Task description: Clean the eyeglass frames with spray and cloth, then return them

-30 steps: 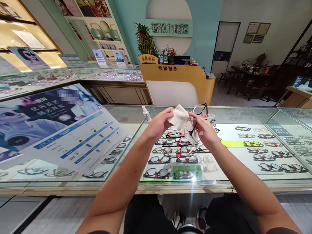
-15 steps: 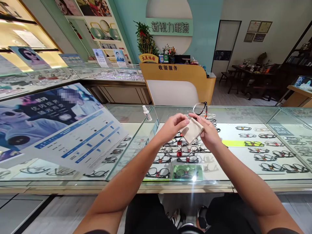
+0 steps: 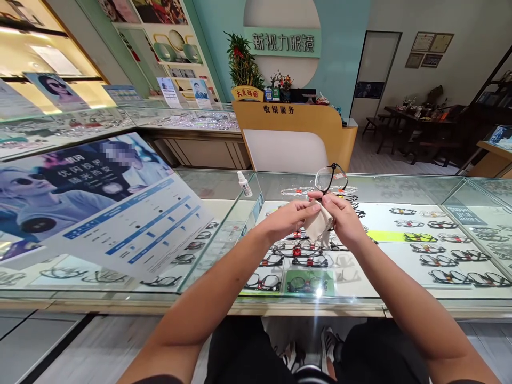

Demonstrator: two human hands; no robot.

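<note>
Above the glass counter, my left hand (image 3: 291, 217) is closed on a cream cleaning cloth (image 3: 318, 225) with zigzag edges. My right hand (image 3: 344, 215) is closed beside it, thumb and fingers gripping a pair of dark-rimmed eyeglasses (image 3: 328, 178) near a temple. The lenses stick up beyond my fingertips. Some of the cloth lies against the right fingers and hangs down between both hands. Folds and fingers hide the exact spot where cloth and eyeglasses meet.
Rows of spectacle frames (image 3: 434, 260) lie inside the glass display counter (image 3: 280, 301) beneath my hands. A small white spray bottle (image 3: 244, 184) stands on the glass to the left. A large printed board (image 3: 120, 202) leans farther left. Beyond stands a cashier desk (image 3: 344, 138).
The eyeglasses have turned, so both rims and a dark temple show above my hands. The cloth now hangs more bunched, and my hands have shifted slightly right and down.
</note>
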